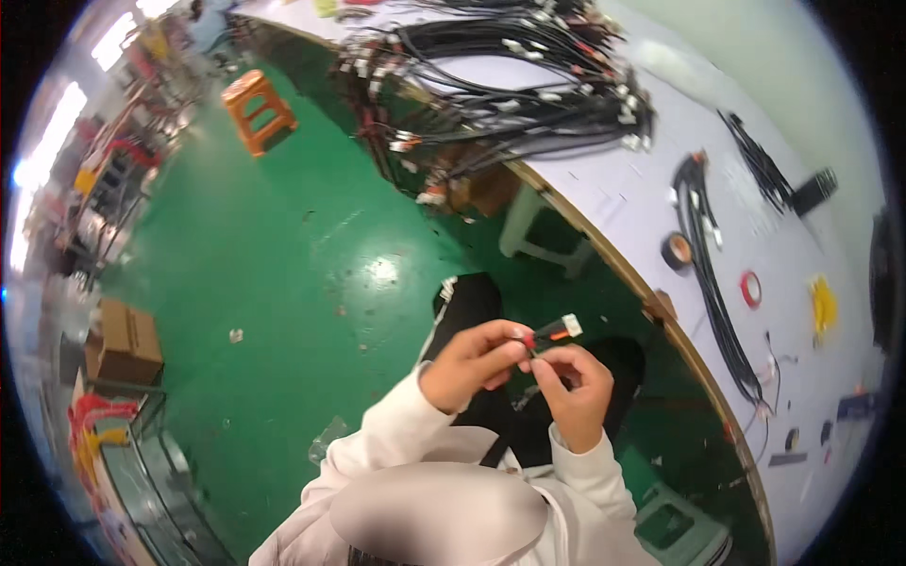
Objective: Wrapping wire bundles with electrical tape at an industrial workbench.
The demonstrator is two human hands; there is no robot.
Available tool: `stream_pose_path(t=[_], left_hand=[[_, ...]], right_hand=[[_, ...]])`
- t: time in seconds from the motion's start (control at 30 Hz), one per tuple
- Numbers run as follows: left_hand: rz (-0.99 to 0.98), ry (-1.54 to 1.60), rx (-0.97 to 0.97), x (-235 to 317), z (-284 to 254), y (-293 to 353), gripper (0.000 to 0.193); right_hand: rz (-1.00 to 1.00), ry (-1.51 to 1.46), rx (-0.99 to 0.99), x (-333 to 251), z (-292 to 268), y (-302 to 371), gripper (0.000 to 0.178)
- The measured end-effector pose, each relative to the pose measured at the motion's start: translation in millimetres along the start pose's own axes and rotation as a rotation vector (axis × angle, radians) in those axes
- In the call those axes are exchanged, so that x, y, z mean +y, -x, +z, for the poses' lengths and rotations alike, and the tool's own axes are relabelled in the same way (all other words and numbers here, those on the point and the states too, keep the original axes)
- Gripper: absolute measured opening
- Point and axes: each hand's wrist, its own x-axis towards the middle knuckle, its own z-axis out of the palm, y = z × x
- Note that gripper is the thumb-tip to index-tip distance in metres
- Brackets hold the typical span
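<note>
Above my lap, my two hands meet at the end of a dark wire harness [545, 335]. A white connector [572, 325] with an orange mark beside it sticks out at its tip. My left hand [481, 357] pinches the harness close to a red bit, its fingers curled. Close by on the right, my right hand [574, 379] has thumb and forefinger pressed together on the harness near the same spot. Fingers hide much of the piece, and the finer wires between them are too small to make out.
A long white table [604, 203] curves along my right. It bears a heap of black cable harnesses [528, 94], one long black bundle [703, 255], a black tape roll [677, 250] and a red tape roll [750, 289]. An orange stool [258, 111] and a cardboard box [125, 341] stand on the green floor.
</note>
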Motion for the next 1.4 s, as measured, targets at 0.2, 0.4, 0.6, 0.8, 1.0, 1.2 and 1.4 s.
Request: stream_pose_path(t=[0.2,0.4,0.6,0.8,1.0,1.2,1.4], left_hand=[[-0.11,0.086,0.093,3.3,3.5,15.4,0.028],[-0.049,0.131,-0.188,-29.7,10.0,-12.7,0.031],[0.105,0.066,-0.1,-25.6,1.2,0.2,0.032],[0.126,0.107,0.011,-18.4,2.5,-0.8,0.035],[0.187,0.128,0.069,-17.2,4.5,-1.7,0.033],[0.153,0.174,0.035,-18.1,6.8,1.8,0.032],[0.105,0.055,0.004,-20.9,10.9,-1.6,0.033]], right_hand=[[0.064,-0.02,-0.028,-8.2,3.2,4.7,0.006],[0.135,-0.025,0.084,26.6,-21.1,13.3,0.008],[0.116,-0.14,-0.003,-8.7,3.3,7.6,0.014],[0.102,-0.112,0.023,-15.5,6.6,6.4,0.015],[0.029,-0.109,0.014,-15.4,4.7,10.5,0.012],[-0.383,0.097,-0.233,-16.8,-7.3,12.6,0.019],[-0.492,0.236,-0.077,-7.9,-10.1,7.8,0.005]])
